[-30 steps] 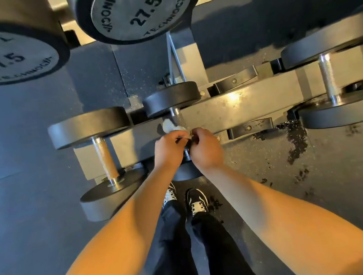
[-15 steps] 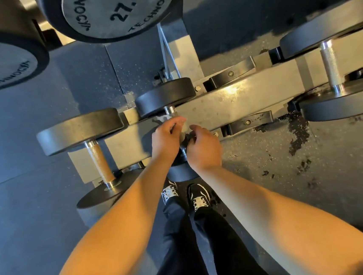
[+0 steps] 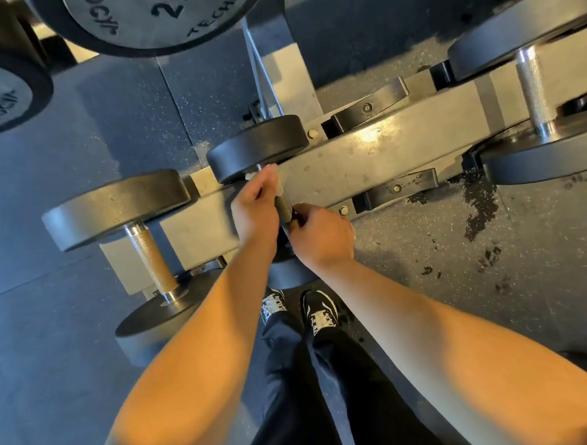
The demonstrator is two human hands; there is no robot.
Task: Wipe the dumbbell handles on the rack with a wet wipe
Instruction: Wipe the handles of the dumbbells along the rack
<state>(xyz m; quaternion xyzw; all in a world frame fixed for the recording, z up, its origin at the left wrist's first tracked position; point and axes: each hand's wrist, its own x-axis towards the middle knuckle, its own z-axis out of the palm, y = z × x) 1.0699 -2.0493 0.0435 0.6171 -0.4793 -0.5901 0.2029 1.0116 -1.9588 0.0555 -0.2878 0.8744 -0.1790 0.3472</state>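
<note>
A small black dumbbell (image 3: 258,146) lies on the lowest grey rack beam (image 3: 386,156), straight below me. My left hand (image 3: 255,208) holds a white wet wipe (image 3: 275,175) wrapped round the far end of its knurled handle (image 3: 284,207), close under the far weight head. My right hand (image 3: 322,235) grips the near end of the same handle. The near weight head (image 3: 288,275) is mostly hidden under my wrists. A bare stretch of handle shows between my two hands.
A second dumbbell (image 3: 115,207) with a brownish handle rests to the left. A larger dumbbell (image 3: 538,98) sits on the right. Two 27.5 dumbbell heads (image 3: 164,12) hang on the tier above. Dark debris (image 3: 477,211) marks the rubber floor; my shoes (image 3: 318,313) stand near the rack.
My left hand has slid the wipe along the handle from the middle toward the far weight head, exposing bare handle. My right hand stays at the near end. The camera has moved in closer.
</note>
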